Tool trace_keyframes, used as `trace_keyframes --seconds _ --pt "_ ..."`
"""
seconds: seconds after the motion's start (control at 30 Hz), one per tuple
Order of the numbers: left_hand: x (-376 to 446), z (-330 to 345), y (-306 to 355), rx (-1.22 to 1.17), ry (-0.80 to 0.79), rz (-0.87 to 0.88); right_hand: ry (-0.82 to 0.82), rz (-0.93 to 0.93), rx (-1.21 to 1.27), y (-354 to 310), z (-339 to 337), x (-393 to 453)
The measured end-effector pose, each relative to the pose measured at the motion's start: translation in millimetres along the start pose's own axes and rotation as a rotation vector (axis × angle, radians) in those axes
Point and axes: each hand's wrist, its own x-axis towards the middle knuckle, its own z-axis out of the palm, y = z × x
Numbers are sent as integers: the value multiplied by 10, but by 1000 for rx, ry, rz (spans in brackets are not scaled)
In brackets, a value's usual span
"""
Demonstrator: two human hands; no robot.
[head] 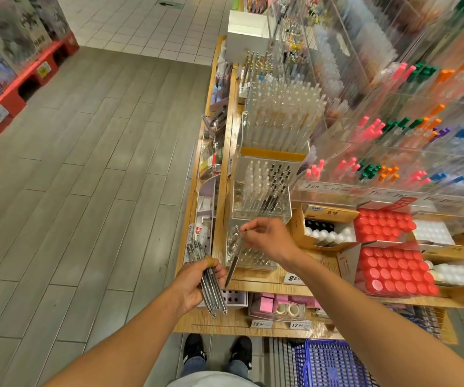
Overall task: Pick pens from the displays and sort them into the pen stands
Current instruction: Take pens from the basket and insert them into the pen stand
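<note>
The left hand (197,283) grips a bundle of pens (207,277) just left of the clear pen stand (249,252). The right hand (270,238) pinches one pen (235,259), tilted over this stand's front.

Floor (94,169): grey wood-look planks, pale tiles farther off.
Red pallet (27,79): far left, carrying printed boxes.
Red-capped bottles (392,270): two packed trays on the bench, right side.
White-capped bottles (327,234): in an open cardboard box beside the red trays.
Blue basket (334,364): on the floor, lower right.
Black shoes (194,349): on the floor below the bench edge.
Pink erasers (267,304): lower shelf, above price tags.
</note>
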Motion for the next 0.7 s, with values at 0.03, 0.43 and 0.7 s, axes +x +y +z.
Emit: trace_keyframes --seconds 0.03,0.43,0.7 --pt "16 -24 0 -3 15 -1 23 -30 -3 -12 -31 0" --pt "61 -113 5 -5 -17 -45 57 -320 -473 249 123 8" --pt "86 -173 21 5 -20 -42 112 -383 -421 310 101 31"
